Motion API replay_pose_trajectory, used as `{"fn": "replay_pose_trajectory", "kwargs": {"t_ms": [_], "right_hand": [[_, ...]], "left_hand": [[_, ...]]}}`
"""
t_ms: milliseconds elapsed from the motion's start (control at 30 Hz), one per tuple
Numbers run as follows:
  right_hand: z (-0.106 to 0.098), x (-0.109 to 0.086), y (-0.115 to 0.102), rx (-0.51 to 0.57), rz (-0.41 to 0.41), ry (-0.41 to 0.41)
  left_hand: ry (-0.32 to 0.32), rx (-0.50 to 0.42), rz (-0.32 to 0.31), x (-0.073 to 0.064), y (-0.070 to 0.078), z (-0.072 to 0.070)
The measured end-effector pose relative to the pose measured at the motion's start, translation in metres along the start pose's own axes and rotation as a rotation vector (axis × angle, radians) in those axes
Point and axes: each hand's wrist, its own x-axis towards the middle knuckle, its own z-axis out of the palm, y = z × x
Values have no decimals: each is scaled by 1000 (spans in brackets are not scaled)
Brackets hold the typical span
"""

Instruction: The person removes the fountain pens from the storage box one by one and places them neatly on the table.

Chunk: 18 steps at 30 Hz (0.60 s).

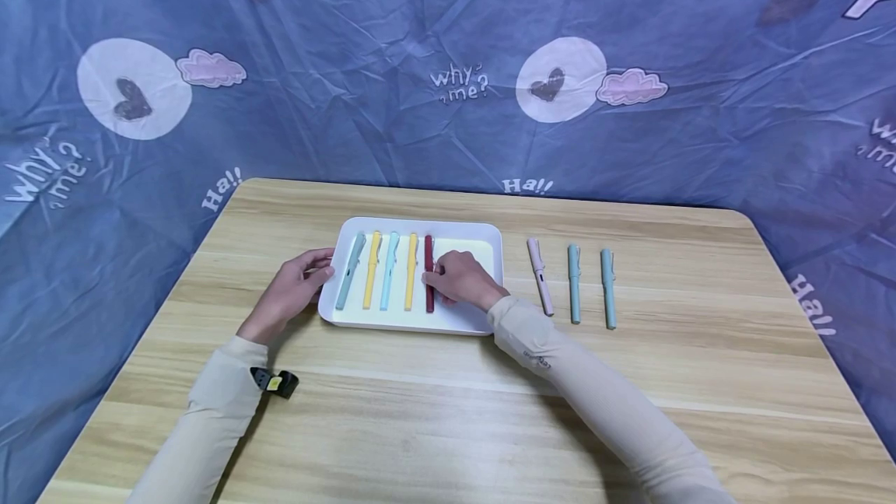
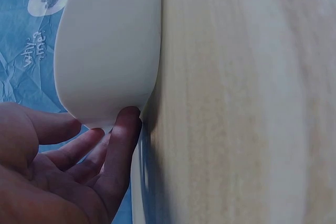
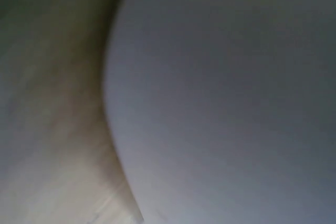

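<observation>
A white tray (image 1: 448, 320) lies on the table with a row of pens in it. From left to right come a grey-blue pen (image 1: 351, 271), a yellow pen (image 1: 372, 271), a light blue pen (image 1: 389, 271), another yellow pen (image 1: 411, 271) and a dark red pen (image 1: 429, 298). My right hand (image 1: 462, 278) reaches over the tray's right part and pinches the dark red pen near its middle. At the tray's left end, my left hand (image 1: 297, 286) holds its outer side, fingertips (image 2: 127, 116) against the wall. Only blurred pale surfaces show in the right wrist view.
To the right of the tray, a pale pink pen (image 1: 540, 275) and two blue-green pens, one nearer (image 1: 575, 284) and one farther right (image 1: 608, 288), lie on the wooden table (image 1: 434, 418). A blue printed cloth (image 1: 392, 99) hangs behind the table.
</observation>
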Motion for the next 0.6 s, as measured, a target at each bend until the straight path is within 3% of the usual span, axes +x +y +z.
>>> {"fn": "replay_pose_trajectory", "kwargs": {"t_ms": [600], "right_hand": [[-2, -6, 1, 27, -5, 16]], "left_hand": [[-3, -12, -19, 1, -3, 0]]}}
